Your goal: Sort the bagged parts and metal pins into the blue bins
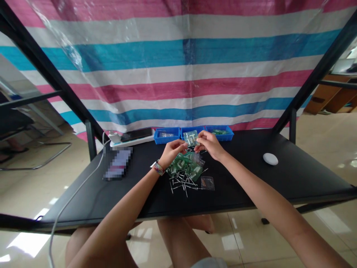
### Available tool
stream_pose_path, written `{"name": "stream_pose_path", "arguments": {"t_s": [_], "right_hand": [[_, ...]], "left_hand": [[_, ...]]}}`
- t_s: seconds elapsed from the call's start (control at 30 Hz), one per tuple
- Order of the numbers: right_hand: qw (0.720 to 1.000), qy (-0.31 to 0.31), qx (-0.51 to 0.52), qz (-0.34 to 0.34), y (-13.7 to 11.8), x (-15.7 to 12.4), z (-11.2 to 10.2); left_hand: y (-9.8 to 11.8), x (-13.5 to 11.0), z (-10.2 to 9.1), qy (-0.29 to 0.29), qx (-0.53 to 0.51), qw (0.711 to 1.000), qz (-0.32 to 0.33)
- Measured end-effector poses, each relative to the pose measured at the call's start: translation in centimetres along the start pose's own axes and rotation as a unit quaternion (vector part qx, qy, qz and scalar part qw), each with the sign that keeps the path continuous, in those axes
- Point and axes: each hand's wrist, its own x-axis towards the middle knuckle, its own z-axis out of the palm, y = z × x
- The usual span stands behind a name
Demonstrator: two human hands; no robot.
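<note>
Between my two hands, above the table, is a small clear plastic bag [190, 138] with small pale and green pieces in it. My left hand [173, 152] pinches its lower left corner, and my right hand [209, 144] pinches its right edge. Below them lies a heap of green plastic packets [186, 165]. Several silver rivets [183, 181] are scattered at the heap's near side. To the right of the rivets a flat clear bag [208, 183] with copper-coloured pieces rests on the table.
Three blue bins stand in a row at the back: a left bin [166, 140], a middle bin [184, 130] partly hidden by the bag, and a right bin [225, 136]. A phone [136, 134] lies on a white power strip [147, 140]. A white oval object [270, 159] sits on the black table [240, 178].
</note>
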Motion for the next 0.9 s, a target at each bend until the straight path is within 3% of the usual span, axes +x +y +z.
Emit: {"name": "stream_pose_path", "arguments": {"t_s": [0.23,0.5,0.9], "right_hand": [[0.999,-0.021,-0.019,0.033,0.2,0.0,-0.4],[0.989,0.005,-0.144,-0.041,1.0,0.5,-1.1],[0.996,0.032,-0.077,-0.027,1.2,0.4,-1.0]], "left_hand": [[0.0,-0.1,0.3,0.0,-0.001,1.0,0.009],[-0.2,-0.1,0.2,0.0,0.002,1.0,0.017],[0.3,-0.4,0.4,0.001,-0.042,0.999,0.024]]}}
